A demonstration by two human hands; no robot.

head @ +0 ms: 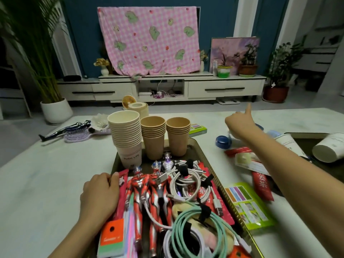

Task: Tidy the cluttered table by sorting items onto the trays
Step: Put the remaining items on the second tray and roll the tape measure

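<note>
The gold-rimmed rectangular metal tray [202, 155] sits on the white table [46, 174] at the middle of its near edge, and it is already full. Along the tray's far end stand three stacks of paper cups: a tall cream stack [126, 135] at the left and two brown kraft stacks [153, 136] beside it, all upright. Nearer lie three red-and-silver toy figures [147, 187] side by side, coiled white charging cables [188, 175], a coiled mint-green cable [188, 218] and an orange card packet [112, 233] at the near left corner.

The left hand [100, 190] lies on the tray's left rim with its fingers curled over that rim, gripping it. The right hand [240, 123] is stretched out above the far right part of the table, one finger pointing up and the others curled; I cannot tell whether it holds anything. Just below it a round blue lid [222, 142] lies on the table.

At the table's right edge is a second dark tray [307, 134] with white paper cups [327, 148] lying on their sides in it. Between the two trays lie red sachets [262, 185] and a green pack of coloured sticky tabs [249, 205], the pack just beside the first tray's right rim. Towards the far left corner lie a dark blue toy figure [65, 128] and a lilac hairbrush [76, 136], touching each other.
</note>
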